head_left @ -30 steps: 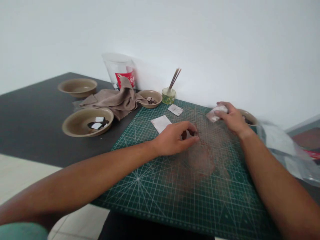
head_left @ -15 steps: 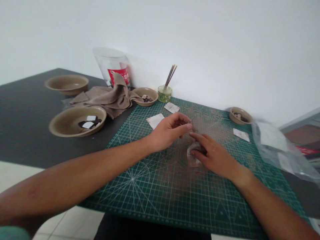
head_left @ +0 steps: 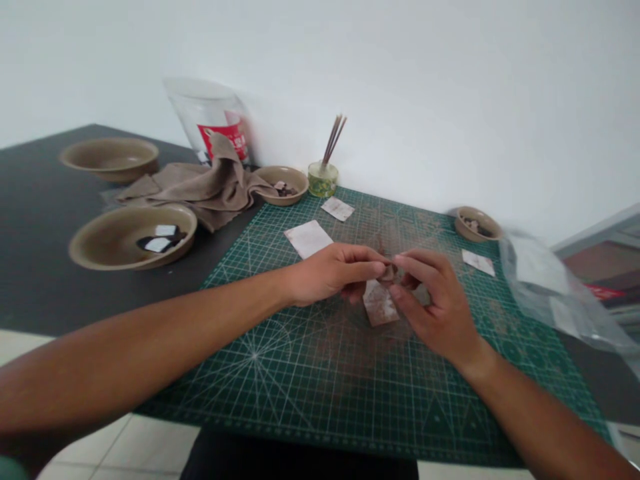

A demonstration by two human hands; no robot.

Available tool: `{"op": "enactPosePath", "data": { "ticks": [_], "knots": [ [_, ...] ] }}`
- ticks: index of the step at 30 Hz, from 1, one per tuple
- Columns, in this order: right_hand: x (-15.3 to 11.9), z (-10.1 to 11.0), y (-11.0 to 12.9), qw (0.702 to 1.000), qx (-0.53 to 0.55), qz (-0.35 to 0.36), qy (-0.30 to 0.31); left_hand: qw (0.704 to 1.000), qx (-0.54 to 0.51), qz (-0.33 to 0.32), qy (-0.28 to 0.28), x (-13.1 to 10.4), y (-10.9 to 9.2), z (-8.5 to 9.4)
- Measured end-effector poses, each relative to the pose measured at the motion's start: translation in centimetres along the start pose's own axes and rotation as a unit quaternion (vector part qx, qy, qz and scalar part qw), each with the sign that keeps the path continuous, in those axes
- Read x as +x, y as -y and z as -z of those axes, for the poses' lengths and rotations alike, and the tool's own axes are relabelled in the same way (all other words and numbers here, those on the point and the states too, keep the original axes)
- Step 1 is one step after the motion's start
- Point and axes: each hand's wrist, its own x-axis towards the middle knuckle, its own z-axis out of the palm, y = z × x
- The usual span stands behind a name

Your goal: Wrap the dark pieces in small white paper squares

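Observation:
Between my two hands is a small brown piece, raised above the green cutting mat. My left hand pinches its left side between thumb and fingers. On the other side, my right hand has its thumb and index fingertips at the piece's right edge. Just under the fingers lies a brown-stained white sheet on the mat. A larger white sheet is beyond my left hand, with a smaller stained one behind it.
Two wide bowls, a brown cloth and a clear container stand left. Small bowls of brown pieces, a reed diffuser, a white sheet and a plastic bag are farther back and right.
My right hand has lifted off the stained sheet and come to my left hand. The small brown piece now shows between both hands. The view has shifted slightly.

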Motion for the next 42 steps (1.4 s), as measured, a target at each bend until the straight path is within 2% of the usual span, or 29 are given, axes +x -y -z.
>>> {"op": "enactPosePath", "data": {
  "ticks": [5,12,20,22,25,28,30,35,42],
  "knots": [
    [0.0,-0.1,0.2,0.998,-0.042,0.041,-0.009,0.999,0.040,-0.012,-0.028,0.2,0.1,-0.1],
    [-0.1,-0.2,0.8,0.997,-0.081,0.002,0.012,0.994,0.076,-0.043,-0.065,0.3,0.1,-1.1],
    [0.1,-0.2,0.9,0.995,-0.096,0.001,0.033,0.977,0.167,-0.080,-0.109,0.3,0.3,-1.6],
    [0.2,-0.1,1.0,0.997,-0.064,-0.019,0.030,0.978,0.152,-0.088,-0.112,0.3,0.4,-1.7],
    [0.1,0.1,1.0,0.995,0.037,-0.092,0.019,0.982,0.111,-0.104,-0.110,0.2,0.5,-1.9],
    [0.0,0.1,0.8,0.971,0.171,-0.165,0.009,0.977,0.113,-0.127,-0.125,0.0,0.2,-2.1],
    [-0.1,0.1,0.6,0.949,0.253,-0.188,0.009,0.971,0.140,-0.138,-0.138,-0.2,0.0,-2.2],
    [-0.4,-0.3,0.4,0.913,0.357,-0.194,0.029,0.966,0.163,-0.159,-0.123,-0.6,-0.4,-2.0],
    [-0.5,-0.4,0.2,0.906,0.383,-0.178,0.038,0.964,0.194,-0.162,-0.079,-0.8,-0.5,-1.9]
  ]
}}
